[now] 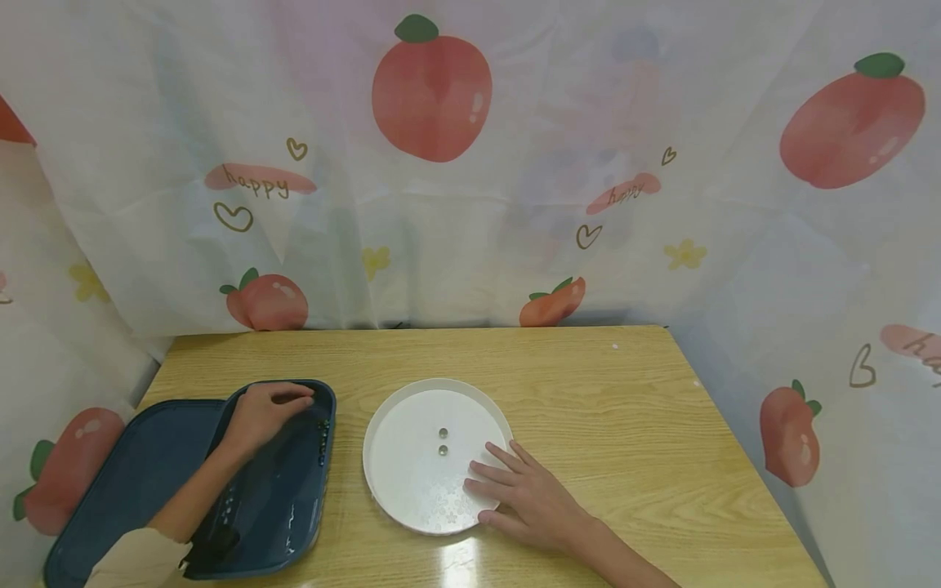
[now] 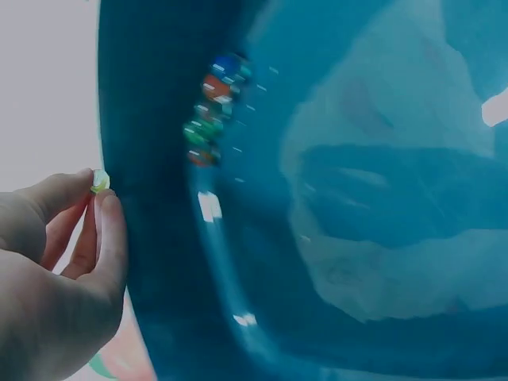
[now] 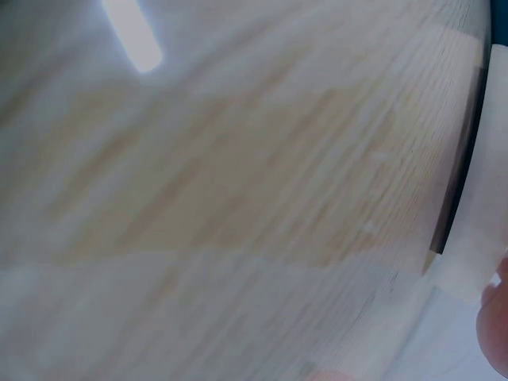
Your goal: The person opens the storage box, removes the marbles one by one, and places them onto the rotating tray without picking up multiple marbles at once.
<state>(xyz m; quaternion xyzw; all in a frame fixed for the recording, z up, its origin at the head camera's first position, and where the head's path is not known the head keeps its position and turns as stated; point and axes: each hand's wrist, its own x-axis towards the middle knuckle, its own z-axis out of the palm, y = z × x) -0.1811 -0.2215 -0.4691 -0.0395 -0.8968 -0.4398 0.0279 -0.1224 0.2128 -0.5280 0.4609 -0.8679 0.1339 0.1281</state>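
My left hand (image 1: 259, 418) reaches over the far end of a dark blue tray (image 1: 275, 523). Between thumb and fingertips it pinches a small clear, yellow-green marble (image 2: 100, 182), level with the tray's edge in the left wrist view. Several coloured marbles (image 2: 208, 119) lie in a row along the tray's side. Right of the tray, a round white plate (image 1: 400, 482) carries two clear marbles, one behind the other, the nearer marble (image 1: 443, 451) close to the plate's middle. My right hand (image 1: 535, 500) has its fingers spread over the plate's right rim, holding nothing.
A second dark blue tray (image 1: 154, 449) lies to the left, partly under the first. Both trays and the plate are on a wooden table (image 1: 603, 408). A fruit-printed curtain (image 1: 515, 106) hangs behind and at the sides.
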